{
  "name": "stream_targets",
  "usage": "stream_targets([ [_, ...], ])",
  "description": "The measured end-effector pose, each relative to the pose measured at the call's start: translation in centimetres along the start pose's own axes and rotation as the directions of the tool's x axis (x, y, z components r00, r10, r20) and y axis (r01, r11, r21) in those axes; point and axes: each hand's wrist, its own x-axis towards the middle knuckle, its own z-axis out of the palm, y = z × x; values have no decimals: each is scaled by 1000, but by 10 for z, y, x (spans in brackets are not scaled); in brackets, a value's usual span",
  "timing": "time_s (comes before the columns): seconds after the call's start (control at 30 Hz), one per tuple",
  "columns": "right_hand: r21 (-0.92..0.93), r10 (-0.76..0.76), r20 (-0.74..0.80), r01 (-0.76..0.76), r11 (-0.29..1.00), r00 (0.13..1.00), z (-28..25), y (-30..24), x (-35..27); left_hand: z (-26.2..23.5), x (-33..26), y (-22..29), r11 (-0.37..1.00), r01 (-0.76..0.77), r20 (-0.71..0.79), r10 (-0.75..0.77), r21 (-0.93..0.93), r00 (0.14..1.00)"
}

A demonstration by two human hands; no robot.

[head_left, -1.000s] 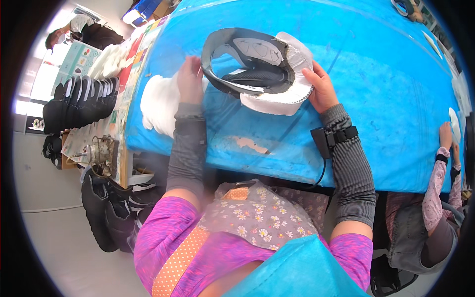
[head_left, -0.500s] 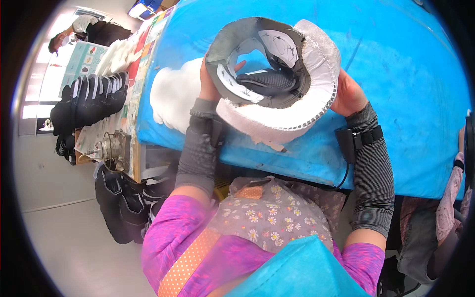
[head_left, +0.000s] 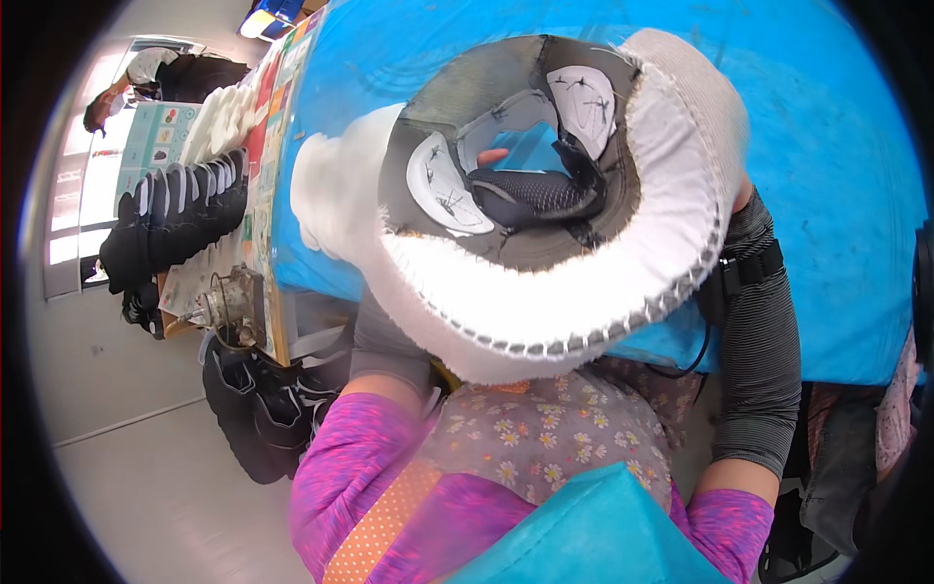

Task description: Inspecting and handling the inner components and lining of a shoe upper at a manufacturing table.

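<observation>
Above the table's near edge I hold up what looks like a shoe upper (head_left: 671,238), with a white knit outside and a stitched rim facing me. Inside it show a grey lining, white pads with dark thread marks, and a black mesh piece (head_left: 535,195). My left hand (head_left: 492,156) is mostly hidden behind the upper; one fingertip shows through the opening. Only a sliver of my right hand (head_left: 744,194) appears at the upper's right side, its fingers hidden behind the fabric. White soft pieces (head_left: 316,195) lie on the blue-covered table (head_left: 827,243) to the left.
Black shoes (head_left: 180,219) stand in a row at the left, near white stacked pieces (head_left: 226,117). A small metal machine (head_left: 230,307) sits at the table corner, with more black shoes (head_left: 253,414) below. Another person (head_left: 190,76) bends at the far left.
The upper has come nearer to me and looks larger, tipped so its stitched rim hangs lower. It now covers most of both hands and my left forearm.
</observation>
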Motion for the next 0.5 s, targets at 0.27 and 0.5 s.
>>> stream_targets([
  [0.27, 31, -16, -60, 18, 999, 998, -17, 5, -9, 3, -2, 0, 1000, -3, -8, 3, -27, 1000],
  [0.5, -55, 4, -42, -6, 998, 999, -43, -4, -21, 4, 1, 1, 1000, 8, -29, -8, -14, 1000],
])
